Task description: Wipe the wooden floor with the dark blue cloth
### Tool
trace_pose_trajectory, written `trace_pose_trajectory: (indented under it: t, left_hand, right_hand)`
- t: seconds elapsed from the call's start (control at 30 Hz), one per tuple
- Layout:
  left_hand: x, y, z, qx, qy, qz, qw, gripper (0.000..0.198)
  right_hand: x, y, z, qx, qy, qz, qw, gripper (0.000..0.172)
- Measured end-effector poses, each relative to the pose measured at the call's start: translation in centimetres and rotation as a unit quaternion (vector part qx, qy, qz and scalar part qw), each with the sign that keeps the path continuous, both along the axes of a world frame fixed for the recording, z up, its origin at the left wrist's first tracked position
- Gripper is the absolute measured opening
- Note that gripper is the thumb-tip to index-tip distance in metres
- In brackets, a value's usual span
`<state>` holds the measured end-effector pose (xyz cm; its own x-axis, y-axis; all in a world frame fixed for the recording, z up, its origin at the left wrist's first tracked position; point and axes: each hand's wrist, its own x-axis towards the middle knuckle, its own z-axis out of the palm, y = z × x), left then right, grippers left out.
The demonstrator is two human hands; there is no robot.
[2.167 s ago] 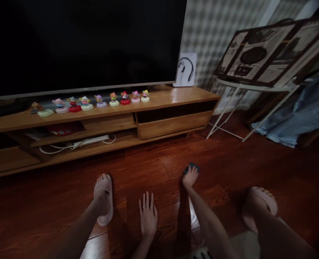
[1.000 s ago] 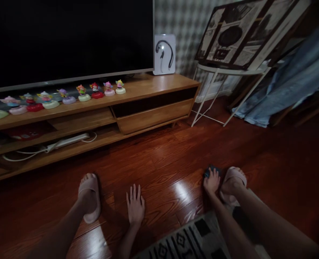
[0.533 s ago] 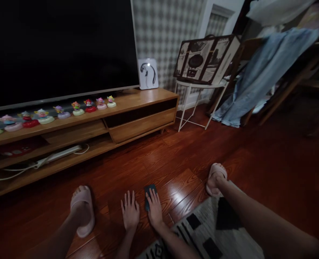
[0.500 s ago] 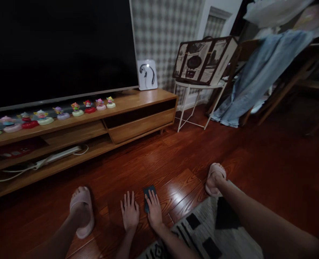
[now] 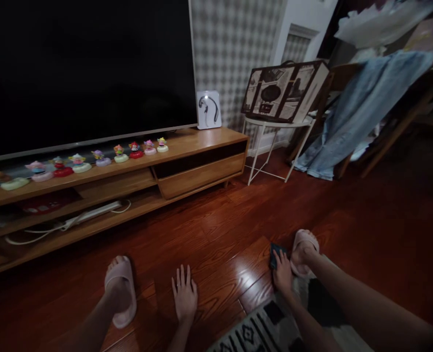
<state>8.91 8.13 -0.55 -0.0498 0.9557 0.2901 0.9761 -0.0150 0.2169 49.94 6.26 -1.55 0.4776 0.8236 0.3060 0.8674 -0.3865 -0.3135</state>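
My right hand [image 5: 283, 274] is beside the right slipper, its fingers bent over a dark blue-green folded cloth [image 5: 273, 256] and holding it down on the floor. Part of the cloth is hidden under the palm. My left hand [image 5: 185, 297] lies flat on the reddish wooden floor [image 5: 216, 274], open, fingers spread, with nothing in it; a ring shows on one finger.
My feet in pink slippers [image 5: 124, 293] stand on either side. A patterned rug [image 5: 255, 327] lies close in front of me. Beyond are a wooden TV stand [image 5: 198, 178] with several small figurines and a white side table [image 5: 262, 161] bearing a suitcase-like box [image 5: 280, 93].
My right hand has slid the cloth to the right across the floor, from beside my left hand to near the right slipper. My left hand has stayed in about the same place.
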Motion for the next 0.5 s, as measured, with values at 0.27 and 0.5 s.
trace_pose_trajectory:
  t: [0.27, 0.5]
  left_hand:
    - [0.0, 0.1, 0.2, -0.009, 0.004, 0.007, 1.000, 0.057]
    - [-0.1, 0.3, 0.5, -0.015, -0.015, 0.003, 1.000, 0.056]
  right_hand:
    - [-13.4, 1.1, -1.2, 0.010, 0.056, 0.070, 0.996, 0.075]
    - [-20.4, 1.9, -0.6, -0.039, 0.071, 0.135, 0.988, 0.071]
